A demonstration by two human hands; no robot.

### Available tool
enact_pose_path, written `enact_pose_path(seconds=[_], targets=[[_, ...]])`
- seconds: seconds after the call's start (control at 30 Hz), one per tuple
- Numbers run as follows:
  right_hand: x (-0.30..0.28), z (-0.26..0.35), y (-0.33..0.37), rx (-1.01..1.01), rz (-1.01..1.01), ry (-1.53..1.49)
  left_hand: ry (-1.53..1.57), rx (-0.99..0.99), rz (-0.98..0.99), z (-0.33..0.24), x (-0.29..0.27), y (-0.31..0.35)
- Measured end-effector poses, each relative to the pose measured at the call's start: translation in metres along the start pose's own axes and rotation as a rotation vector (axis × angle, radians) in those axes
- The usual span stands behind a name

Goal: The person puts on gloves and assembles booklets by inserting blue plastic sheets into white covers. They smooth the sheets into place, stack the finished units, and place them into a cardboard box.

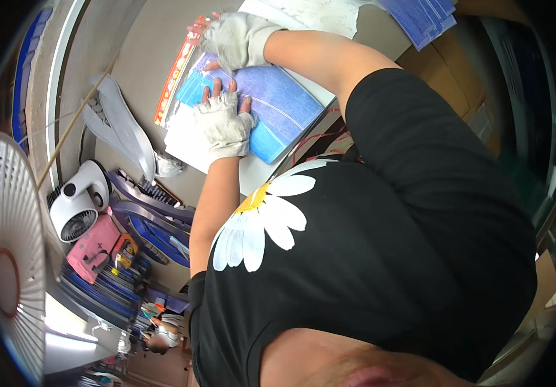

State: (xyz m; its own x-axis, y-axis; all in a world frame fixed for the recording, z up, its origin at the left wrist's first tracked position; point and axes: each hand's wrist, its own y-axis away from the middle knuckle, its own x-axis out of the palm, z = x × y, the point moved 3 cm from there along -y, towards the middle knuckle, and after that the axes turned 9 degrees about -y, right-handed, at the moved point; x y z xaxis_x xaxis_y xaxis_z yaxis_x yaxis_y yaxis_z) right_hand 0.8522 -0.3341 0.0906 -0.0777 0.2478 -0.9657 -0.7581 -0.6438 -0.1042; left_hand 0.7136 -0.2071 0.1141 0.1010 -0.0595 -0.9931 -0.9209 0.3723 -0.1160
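A stack of blue printed sheets (278,106) with white sheets under it lies on the grey table (142,58). My left hand (225,122), in a white fingerless glove, presses flat on the near left part of the top blue sheet, fingers spread. My right hand (236,39), gloved the same way, is cupped over the far left corner of the stack, its thumb on the blue sheet and its fingers reaching over a red and yellow printed strip (173,74) beside the stack. My black shirt with a white daisy (262,222) fills the middle of the view.
A large white fan (7,258) stands at the left edge, with a small white desk fan (78,206) and a pink pouch (94,248) beside it. A thin stick (75,119) and white plastic strips (120,126) lie on the table. More blue sheets (423,19) lie at the far right by cardboard boxes (458,84).
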Motion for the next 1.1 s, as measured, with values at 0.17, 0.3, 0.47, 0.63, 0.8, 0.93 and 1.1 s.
enact_pose_path(seconds=[0.17, 0.3, 0.47, 0.63, 0.8, 0.93, 1.1], targets=[[-0.016, 0.029, 0.059, 0.088, -0.038, -0.003, -0.040, -0.018, 0.118, 0.002, -0.007, -0.002], [-0.031, 0.068, 0.133, 0.128, 0.135, 0.005, 0.036, -0.065, -0.017, 0.004, -0.011, 0.006], [-0.005, 0.075, 0.114, 0.317, 0.180, 0.040, 0.041, -0.045, -0.023, 0.005, -0.016, 0.003], [-0.004, 0.079, 0.109, 0.309, 0.149, -0.004, 0.126, -0.013, -0.026, 0.013, -0.019, 0.004], [-0.014, 0.083, 0.106, 0.295, 0.134, -0.015, 0.323, -0.264, -0.034, 0.074, 0.019, -0.014], [-0.012, 0.082, 0.105, 0.355, 0.205, -0.029, -0.128, -0.120, 0.015, 0.069, 0.019, -0.040], [-0.015, 0.079, 0.102, 0.371, 0.162, -0.028, -0.075, -0.158, -0.036, 0.074, 0.027, -0.060]])
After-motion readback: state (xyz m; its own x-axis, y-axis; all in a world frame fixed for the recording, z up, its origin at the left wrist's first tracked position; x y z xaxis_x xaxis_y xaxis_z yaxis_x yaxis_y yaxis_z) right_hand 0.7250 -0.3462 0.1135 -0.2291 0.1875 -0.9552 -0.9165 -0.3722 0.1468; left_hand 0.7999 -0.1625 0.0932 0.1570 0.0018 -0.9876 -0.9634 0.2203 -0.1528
